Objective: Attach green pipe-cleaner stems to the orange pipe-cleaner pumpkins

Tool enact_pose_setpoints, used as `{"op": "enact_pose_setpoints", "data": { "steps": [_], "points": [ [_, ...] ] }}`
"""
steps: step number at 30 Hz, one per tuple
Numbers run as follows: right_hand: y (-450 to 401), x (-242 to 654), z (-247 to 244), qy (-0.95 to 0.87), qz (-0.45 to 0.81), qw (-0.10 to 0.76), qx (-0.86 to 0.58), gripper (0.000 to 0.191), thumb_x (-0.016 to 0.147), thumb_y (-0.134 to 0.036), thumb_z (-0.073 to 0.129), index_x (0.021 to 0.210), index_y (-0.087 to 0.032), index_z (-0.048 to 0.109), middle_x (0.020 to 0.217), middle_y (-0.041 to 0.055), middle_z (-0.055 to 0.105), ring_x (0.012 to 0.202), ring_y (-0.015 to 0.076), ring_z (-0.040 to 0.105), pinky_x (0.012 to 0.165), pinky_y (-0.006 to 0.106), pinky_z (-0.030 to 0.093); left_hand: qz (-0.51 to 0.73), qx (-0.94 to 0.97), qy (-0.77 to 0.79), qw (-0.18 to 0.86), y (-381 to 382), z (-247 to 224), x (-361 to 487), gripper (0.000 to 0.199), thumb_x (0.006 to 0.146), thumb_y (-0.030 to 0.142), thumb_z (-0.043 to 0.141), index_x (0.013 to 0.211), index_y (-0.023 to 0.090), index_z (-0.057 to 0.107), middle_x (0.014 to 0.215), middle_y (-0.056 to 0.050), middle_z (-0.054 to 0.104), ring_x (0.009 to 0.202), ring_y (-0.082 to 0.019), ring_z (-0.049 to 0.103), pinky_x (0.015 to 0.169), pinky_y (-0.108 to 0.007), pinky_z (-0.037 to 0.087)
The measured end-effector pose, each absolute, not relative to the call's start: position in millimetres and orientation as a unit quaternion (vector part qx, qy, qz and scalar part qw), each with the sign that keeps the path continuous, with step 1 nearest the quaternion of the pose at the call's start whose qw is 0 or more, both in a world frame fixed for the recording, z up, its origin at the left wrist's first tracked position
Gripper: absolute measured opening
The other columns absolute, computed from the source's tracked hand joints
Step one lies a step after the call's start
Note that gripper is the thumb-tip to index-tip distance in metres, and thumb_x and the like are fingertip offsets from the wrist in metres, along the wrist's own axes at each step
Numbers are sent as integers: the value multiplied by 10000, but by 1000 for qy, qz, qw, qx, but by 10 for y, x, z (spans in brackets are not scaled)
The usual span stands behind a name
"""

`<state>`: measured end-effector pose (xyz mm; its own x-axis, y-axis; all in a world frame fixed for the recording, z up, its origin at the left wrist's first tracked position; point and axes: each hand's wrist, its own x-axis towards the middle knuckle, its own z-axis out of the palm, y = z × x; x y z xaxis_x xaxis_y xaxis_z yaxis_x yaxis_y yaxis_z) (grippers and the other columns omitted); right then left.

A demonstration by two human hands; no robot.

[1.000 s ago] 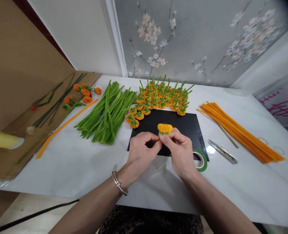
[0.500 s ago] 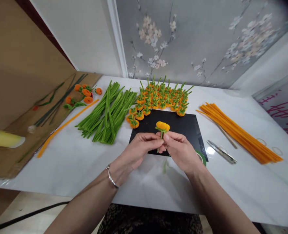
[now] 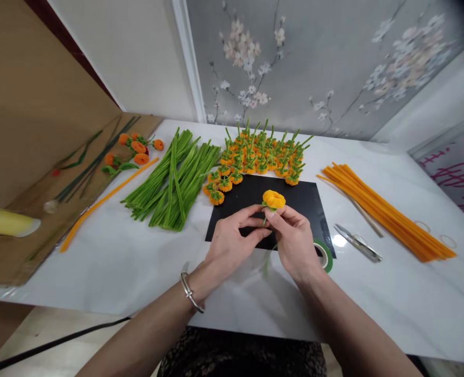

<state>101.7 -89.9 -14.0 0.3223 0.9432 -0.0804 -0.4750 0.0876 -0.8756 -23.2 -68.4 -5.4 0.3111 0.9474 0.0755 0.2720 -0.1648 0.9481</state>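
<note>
A yellow-orange fuzzy flower (image 3: 273,199) with a green base and stem is held upright over the black mat (image 3: 235,201). My right hand (image 3: 297,238) pinches it just below the bloom. My left hand (image 3: 232,234) is beside it, with fingertips closed around the green stem. A thin green strip hangs below the hands toward the table. The roll of green tape (image 3: 326,256) stands next to my right wrist, at the mat's lower right corner.
Behind the mat are many orange flowers (image 3: 261,152) with green stems up. Green stems (image 3: 177,183) lie left, orange stems (image 3: 385,209) right, with scissors (image 3: 357,243) nearer. Further left are finished-looking orange flowers (image 3: 140,152) and cardboard (image 3: 8,251).
The flower has moved slightly right and up and tilted, showing more of its top. My left hand has turned and its fingers have shifted. More of the tape roll shows.
</note>
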Motion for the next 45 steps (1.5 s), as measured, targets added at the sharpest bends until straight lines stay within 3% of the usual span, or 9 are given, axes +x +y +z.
{"op": "enact_pose_setpoints", "data": {
  "steps": [4,9,14,20,25,28,32,38,45],
  "points": [
    [-892,1055,-132,-261,522,691,-428,179,691,-236,780,592,-187,640,627,-37,527,674,112,486,726,267,408,333,680,412,507,-595,5,-280,378,741,269,723,1105,176,687,1081,-63,734,1003,-207,678,902,-318,524],
    [-916,1024,-149,-285,527,674,-433,170,694,-242,775,596,-189,646,648,-31,524,700,124,499,738,283,413,321,696,393,508,-580,27,-277,198,845,294,605,917,189,755,955,-39,765,914,-201,691,825,-307,520],
    [-948,969,-156,-315,492,673,-454,169,722,-258,747,619,-196,628,683,-24,508,704,131,479,729,292,412,337,694,431,468,-596,-9,-276,157,801,286,646,758,167,738,737,-17,737,687,-157,641,662,-271,474],
    [-967,928,-126,-356,463,662,-470,188,749,-271,716,611,-193,614,710,-22,461,694,125,442,686,282,395,362,641,421,531,-580,-58,-260,179,729,248,697,598,154,620,605,10,631,595,-116,555,609,-251,434],
    [-961,937,-140,-365,470,657,-462,162,752,-259,716,624,-193,641,708,-27,468,705,123,452,695,281,384,360,631,437,530,-584,-73,-244,196,702,239,721,590,154,585,608,15,607,609,-118,550,626,-261,444],
    [-946,985,-137,-329,504,660,-449,190,734,-265,742,599,-192,628,675,-29,489,685,121,461,701,285,386,343,641,419,544,-558,-29,-287,172,653,244,776,719,150,648,744,-13,670,728,-146,604,714,-286,476],
    [-915,1058,-113,-260,547,665,-438,241,690,-292,781,562,-195,601,615,-32,531,660,125,481,719,296,399,302,598,368,645,-515,44,-354,372,575,205,830,913,148,686,913,-64,710,885,-191,644,809,-324,502],
    [-910,1037,-111,-279,537,659,-447,249,688,-298,770,553,-197,587,617,-26,542,688,137,503,726,298,412,302,596,383,638,-545,3,-294,156,747,264,711,848,149,741,861,-66,741,787,-169,654,771,-315,497],
    [-954,965,-118,-351,447,663,-487,235,742,-311,722,606,-199,566,685,-20,493,692,137,467,690,290,402,351,623,414,564,-561,-48,-242,208,697,275,737,583,148,617,572,16,601,554,-100,516,561,-242,421]
  ]
}}
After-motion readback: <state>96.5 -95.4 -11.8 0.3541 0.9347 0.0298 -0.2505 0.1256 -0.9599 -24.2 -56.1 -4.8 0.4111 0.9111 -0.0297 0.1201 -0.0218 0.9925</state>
